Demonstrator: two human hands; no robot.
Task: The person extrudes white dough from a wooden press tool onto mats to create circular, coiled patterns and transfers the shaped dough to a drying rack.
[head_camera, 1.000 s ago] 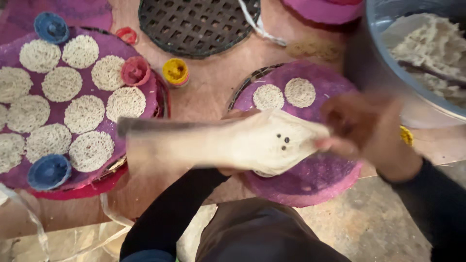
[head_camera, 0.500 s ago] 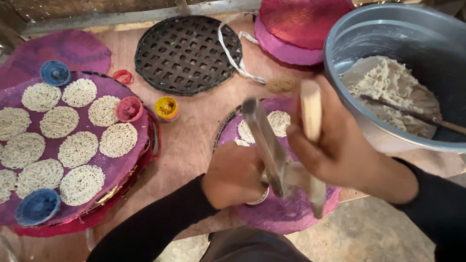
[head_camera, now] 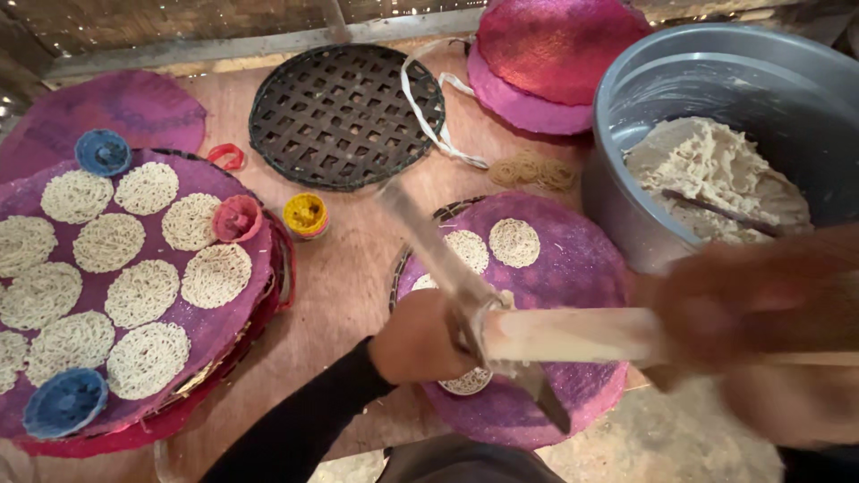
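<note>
My left hand (head_camera: 420, 338) grips the middle of a wooden noodle press (head_camera: 573, 335) held over a round purple mat (head_camera: 582, 277). My right hand (head_camera: 752, 309), blurred by motion, holds the press's long wooden handle at the right. A metal bar (head_camera: 429, 246) of the press slants up to the left. Two pale noodle discs (head_camera: 514, 241) lie on the far part of the mat. A third noodle disc (head_camera: 467, 383) shows just beneath the press, by my left hand.
A grey pot (head_camera: 644, 80) of pale dough (head_camera: 707, 170) with a stick in it stands at the right. At the left, stacked purple mats (head_camera: 224, 331) carry several noodle discs and small blue and pink cups. A black woven tray (head_camera: 347, 114), a yellow cup (head_camera: 306, 215) and pink mats (head_camera: 555, 54) lie beyond.
The press has swung from upright to lying across the mat. My right hand has moved out to the right along the handle. A fresh noodle disc now shows under the press.
</note>
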